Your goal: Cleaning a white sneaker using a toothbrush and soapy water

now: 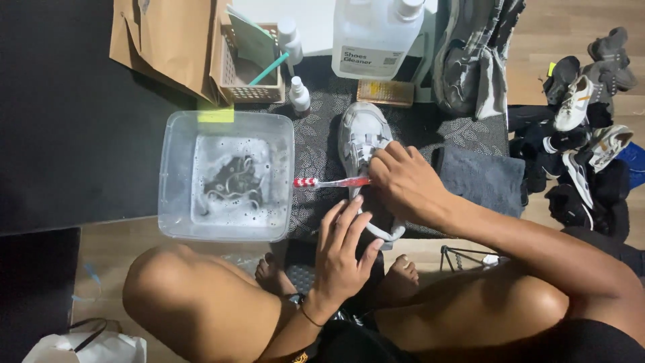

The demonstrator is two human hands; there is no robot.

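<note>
Dark patterned matting (316, 144) covers the floor at frame centre, with a clear tub of soapy water (227, 176) on its left and a pile of shoes (584, 128) at the far right. I see my right hand (406, 185) clenched around a red toothbrush (332, 181), bristles pointing left toward the tub. My left hand (341, 259) presses open-fingered against the white sneaker (366, 158) lying mid-frame.
</note>
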